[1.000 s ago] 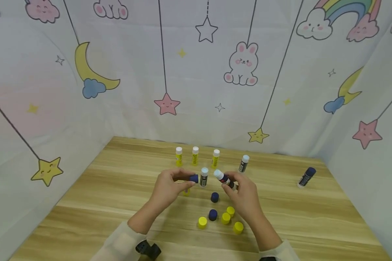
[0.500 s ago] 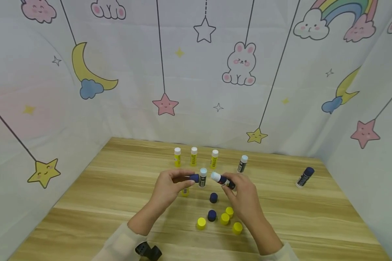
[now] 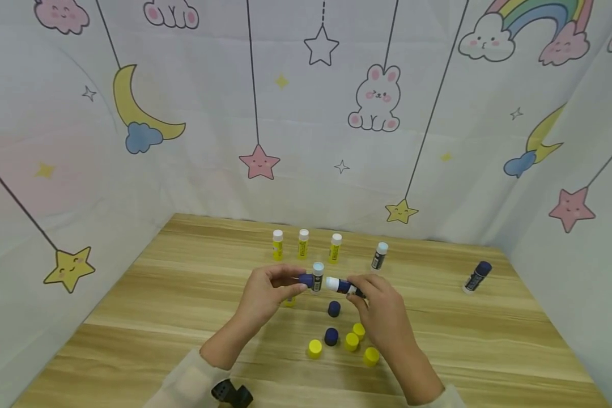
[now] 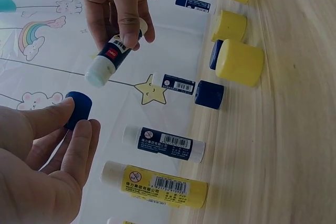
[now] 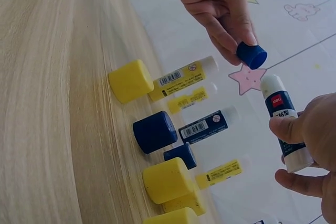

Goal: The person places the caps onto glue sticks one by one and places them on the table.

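My left hand [image 3: 267, 292] pinches a small dark blue cap [image 5: 252, 55] between thumb and fingers, above the table. Facing it, my right hand [image 3: 385, 306] grips an uncapped glue stick [image 5: 283, 114] with a dark blue label, its pale end pointing at the cap. A short gap separates the two in both wrist views. Behind this gap in the head view stands another uncapped blue-labelled glue stick [image 3: 317, 279]. One yellow glue stick [image 3: 289, 302] is partly hidden by the left hand.
Two loose blue caps [image 3: 331, 336] and several yellow caps [image 3: 351, 341] lie in front of the hands. Yellow glue sticks [image 3: 303, 245] stand in a row at the back, near a blue-labelled one [image 3: 379, 256]. A capped blue glue stick [image 3: 476, 277] stands far right on the wooden table [image 3: 510, 340].
The right hand has turned its glue stick closer to level and brought it left, nearer the blue cap. My left hand has stayed almost in place, holding the cap.
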`<state>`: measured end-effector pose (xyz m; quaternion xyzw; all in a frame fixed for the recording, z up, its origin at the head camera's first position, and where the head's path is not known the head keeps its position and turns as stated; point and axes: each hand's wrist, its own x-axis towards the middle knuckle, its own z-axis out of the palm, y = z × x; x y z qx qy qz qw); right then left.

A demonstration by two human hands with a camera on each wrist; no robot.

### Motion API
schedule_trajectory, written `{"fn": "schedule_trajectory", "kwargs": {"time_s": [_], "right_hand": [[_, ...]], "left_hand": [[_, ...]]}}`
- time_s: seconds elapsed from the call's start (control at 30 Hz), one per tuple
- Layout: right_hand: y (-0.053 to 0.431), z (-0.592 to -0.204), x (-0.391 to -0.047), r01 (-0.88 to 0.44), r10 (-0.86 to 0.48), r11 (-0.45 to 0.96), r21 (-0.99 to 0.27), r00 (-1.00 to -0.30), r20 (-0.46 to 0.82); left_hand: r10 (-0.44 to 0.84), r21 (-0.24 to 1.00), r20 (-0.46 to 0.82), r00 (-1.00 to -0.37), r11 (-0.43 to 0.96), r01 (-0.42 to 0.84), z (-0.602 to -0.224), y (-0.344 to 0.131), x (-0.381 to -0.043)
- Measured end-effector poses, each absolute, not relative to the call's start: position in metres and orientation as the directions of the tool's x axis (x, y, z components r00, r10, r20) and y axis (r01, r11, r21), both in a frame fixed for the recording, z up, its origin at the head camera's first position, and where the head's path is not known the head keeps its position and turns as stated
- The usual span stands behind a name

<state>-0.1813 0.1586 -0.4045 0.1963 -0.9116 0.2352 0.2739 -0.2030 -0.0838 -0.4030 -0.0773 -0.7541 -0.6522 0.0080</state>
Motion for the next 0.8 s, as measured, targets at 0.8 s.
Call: {"fn": "schedule_trajectory", "kwargs": {"time_s": [0.8], "right_hand": [[0.1556,-0.4083,-0.1765,-0.57,-0.33,0.807,-0.155,-0.653,0.681]], "left_hand": [[0.194,0.975,0.141,-0.971,0.145,0.171,-0.4024,-0.0796,-0.1994]]}}
